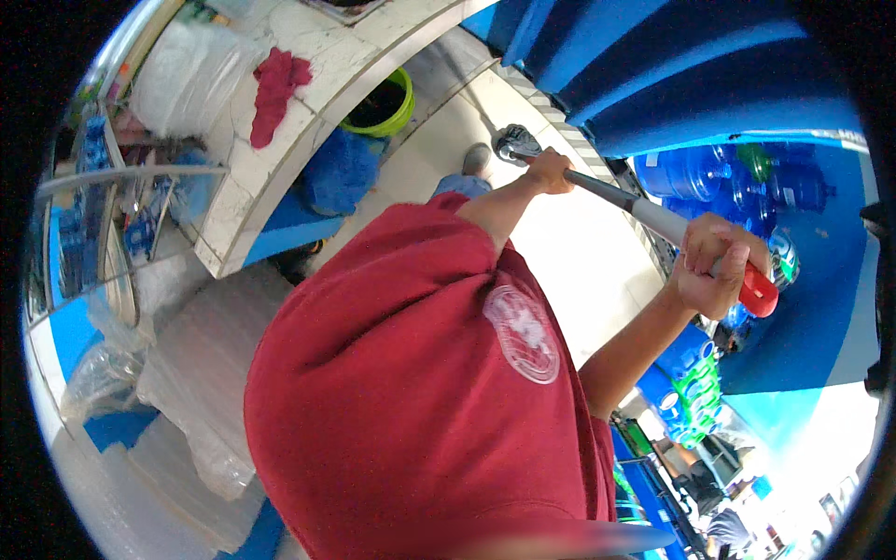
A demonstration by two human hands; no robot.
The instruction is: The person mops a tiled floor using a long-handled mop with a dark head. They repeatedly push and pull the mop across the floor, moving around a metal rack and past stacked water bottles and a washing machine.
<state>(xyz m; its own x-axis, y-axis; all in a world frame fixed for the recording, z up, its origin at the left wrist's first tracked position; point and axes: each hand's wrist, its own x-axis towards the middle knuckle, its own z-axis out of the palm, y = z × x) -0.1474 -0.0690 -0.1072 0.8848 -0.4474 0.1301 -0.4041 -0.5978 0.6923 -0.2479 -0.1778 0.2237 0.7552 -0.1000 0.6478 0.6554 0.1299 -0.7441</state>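
A mop handle [611, 193], dark grey turning to pale grey, slants across in front of my red shirt. My left hand [551, 173] is closed round its lower part. Near the other end, my right hand [723, 268] wraps the handle just short of its red tip [759, 294]. Past my left hand, a grey and dark mop head [516, 142] rests on the pale tiled floor [551, 238]. It lies close to a grey shoe [477, 159]. My left hand hides where the handle passes toward the head.
A marble-look counter [327, 79] curves along the left, bearing a dark red cloth [277, 93]. Below it stands a lime-green bucket [392, 107]. Large blue water bottles [686, 173] stand at the right beside a blue curtain [644, 65]. Plastic-wrapped bundles [210, 364] fill the lower left.
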